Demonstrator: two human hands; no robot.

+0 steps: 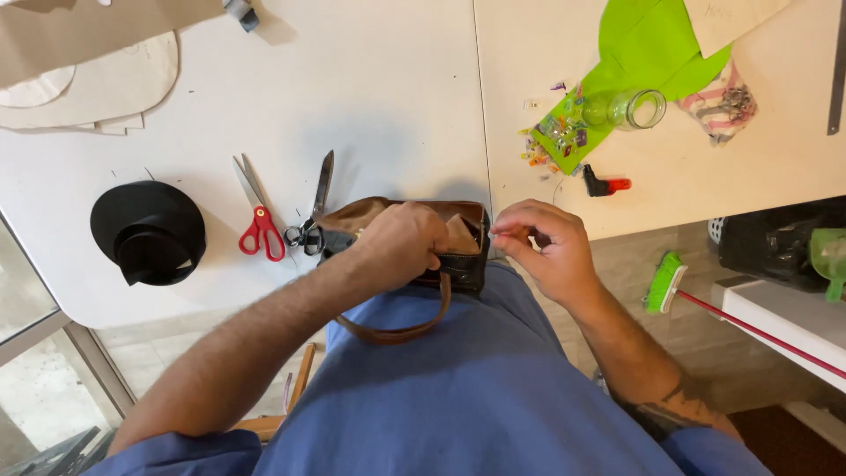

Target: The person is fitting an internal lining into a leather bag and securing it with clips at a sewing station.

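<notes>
Bag (pixel 463 256) sits at the surface (pixel 379 97) near edge, long axis left-right, mouth up. Left hand (pixel 401 245) clamps its rim; right hand (pixel 542 247) pinches something small, unidentifiable. Scissors (pixel 257 216) lie just left.

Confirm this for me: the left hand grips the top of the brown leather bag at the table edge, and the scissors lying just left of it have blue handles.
Not quite. In the head view the left hand does grip the top of the brown leather bag at the table edge, but the scissors lying just left of it have red handles, not blue.
</notes>
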